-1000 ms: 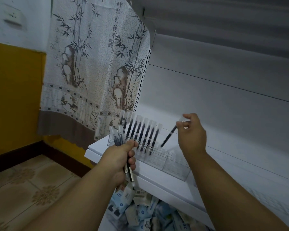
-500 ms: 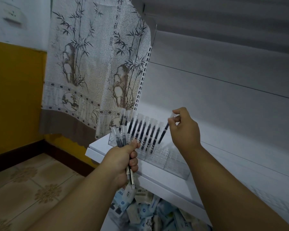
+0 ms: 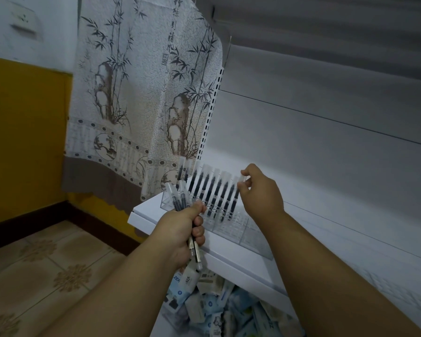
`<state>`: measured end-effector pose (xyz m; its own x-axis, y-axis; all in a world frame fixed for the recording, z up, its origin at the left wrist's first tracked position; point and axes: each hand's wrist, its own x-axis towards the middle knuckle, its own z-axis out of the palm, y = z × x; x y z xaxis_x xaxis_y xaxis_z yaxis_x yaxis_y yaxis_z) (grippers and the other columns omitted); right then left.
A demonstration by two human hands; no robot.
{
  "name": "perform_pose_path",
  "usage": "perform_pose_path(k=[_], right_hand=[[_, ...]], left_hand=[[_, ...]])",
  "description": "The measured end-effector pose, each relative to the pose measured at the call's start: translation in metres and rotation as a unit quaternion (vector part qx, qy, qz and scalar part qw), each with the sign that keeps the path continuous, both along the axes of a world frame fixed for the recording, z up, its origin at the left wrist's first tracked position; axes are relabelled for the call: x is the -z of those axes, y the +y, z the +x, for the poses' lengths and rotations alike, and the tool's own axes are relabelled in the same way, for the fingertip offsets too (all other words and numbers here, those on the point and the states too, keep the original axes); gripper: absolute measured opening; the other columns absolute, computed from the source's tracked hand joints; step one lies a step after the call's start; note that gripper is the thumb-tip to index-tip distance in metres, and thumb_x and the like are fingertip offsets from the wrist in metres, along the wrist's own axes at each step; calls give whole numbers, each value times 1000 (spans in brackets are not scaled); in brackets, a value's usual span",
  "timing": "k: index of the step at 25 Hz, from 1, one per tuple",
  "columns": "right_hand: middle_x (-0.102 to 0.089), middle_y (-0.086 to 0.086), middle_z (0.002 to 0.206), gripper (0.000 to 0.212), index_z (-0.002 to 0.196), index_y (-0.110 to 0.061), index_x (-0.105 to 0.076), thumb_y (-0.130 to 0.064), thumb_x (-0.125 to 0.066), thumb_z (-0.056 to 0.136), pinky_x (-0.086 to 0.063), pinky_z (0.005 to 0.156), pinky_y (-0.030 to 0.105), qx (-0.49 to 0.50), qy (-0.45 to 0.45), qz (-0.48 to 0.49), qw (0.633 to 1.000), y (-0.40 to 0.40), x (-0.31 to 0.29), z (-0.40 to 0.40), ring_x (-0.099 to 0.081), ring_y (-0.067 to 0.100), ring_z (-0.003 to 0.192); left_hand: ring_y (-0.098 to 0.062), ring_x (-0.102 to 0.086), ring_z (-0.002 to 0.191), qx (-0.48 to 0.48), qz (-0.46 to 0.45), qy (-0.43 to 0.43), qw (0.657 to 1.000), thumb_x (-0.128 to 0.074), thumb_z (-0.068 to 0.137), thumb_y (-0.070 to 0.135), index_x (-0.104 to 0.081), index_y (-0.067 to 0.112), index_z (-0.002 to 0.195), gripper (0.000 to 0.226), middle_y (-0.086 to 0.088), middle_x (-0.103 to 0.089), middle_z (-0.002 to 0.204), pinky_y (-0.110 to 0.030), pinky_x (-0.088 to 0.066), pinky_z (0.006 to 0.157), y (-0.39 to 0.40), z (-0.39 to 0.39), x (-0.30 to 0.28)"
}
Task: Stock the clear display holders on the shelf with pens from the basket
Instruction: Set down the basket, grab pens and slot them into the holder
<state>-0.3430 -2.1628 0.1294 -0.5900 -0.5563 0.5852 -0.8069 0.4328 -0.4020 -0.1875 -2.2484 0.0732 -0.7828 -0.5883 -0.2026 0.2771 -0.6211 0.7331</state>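
Right grip (image 3: 258, 190) pinches the end pen (image 3: 234, 198), open holder (image 3: 243, 229) rightward.

pens (image 3: 213, 190) standing in holders (image 3: 231, 221) on shelf (image 3: 229, 246), packets (image 3: 219, 310) below

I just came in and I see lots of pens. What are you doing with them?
A person is filling a clear display holder on a white shelf with pens. The right hand pinches the cap of the pen at the right end of the standing row. The left hand grips a bunch of spare pens. The holder's sections further right look empty.
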Motion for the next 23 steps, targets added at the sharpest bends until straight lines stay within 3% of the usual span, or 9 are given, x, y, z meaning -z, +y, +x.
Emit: perform_pose_path(k=[3,7,10,12,13,15,18,23], right_hand=[[-62,2,73,15,107,-21,-54,-14,-53,93,-53,61,37,13,-21,-12,1000,-7,-3,6,-61,24,66],[-58,1,72,18,110,-18,-54,-13,-53,93,-42,54,28,60,-29,47,997,-8,-2,0,-54,18,60],[-63,3,96,28,124,-20,-54,-22,-52,96,-44,60,29,67,-29,63,995,-4,-6,6,-58,17,72],[-56,2,115,32,129,-24,-53,-29,-52,98,-41,63,26,66,5,13,998,1,-10,24,-57,15,78],[-56,-3,113,27,125,-26,-55,-31,-53,98,-41,61,25,41,2,-15,999,3,-10,37,-56,11,77],[-63,-9,97,11,104,-28,-62,-33,-58,96,-48,62,27,-82,-92,-19,992,6,-4,65,-59,10,76],[-71,-3,81,9,88,-23,-67,-32,-68,90,-53,65,30,-211,-230,80,947,5,6,88,-62,9,68],[-70,-1,80,21,89,-22,-67,-26,-83,76,-50,64,30,-238,-221,127,937,-3,16,91,-58,0,63]], left_hand=[[-8,-31,35,-1,-4,-2,1000,-58,97,25,-59,9,87,19,3,-41,49,-18,-27,37,1,2,-4],[-8,-31,35,-6,-11,0,1000,-61,95,26,-60,9,86,20,3,-42,49,-18,-27,36,-1,3,-6],[-8,-32,35,-15,-8,3,1000,-62,94,29,-60,10,86,21,3,-44,50,-17,-28,36,-6,4,-7],[-8,-32,35,-19,6,10,1000,-61,94,31,-59,11,85,23,4,-44,51,-18,-28,36,-9,3,-9],[-8,-33,36,-25,14,14,999,-60,95,33,-58,11,84,25,4,-44,51,-19,-30,36,-11,3,-10],[-8,-34,37,-49,35,24,998,-58,95,37,-56,12,81,29,4,-43,50,-20,-32,36,-17,2,-12],[-10,-36,41,-110,78,32,990,-59,94,41,-53,13,75,34,3,-42,51,-23,-36,39,-27,3,-16],[-13,-33,47,-151,122,40,980,-56,96,41,-48,13,70,39,2,-38,53,-27,-35,47,-29,12,-15]])
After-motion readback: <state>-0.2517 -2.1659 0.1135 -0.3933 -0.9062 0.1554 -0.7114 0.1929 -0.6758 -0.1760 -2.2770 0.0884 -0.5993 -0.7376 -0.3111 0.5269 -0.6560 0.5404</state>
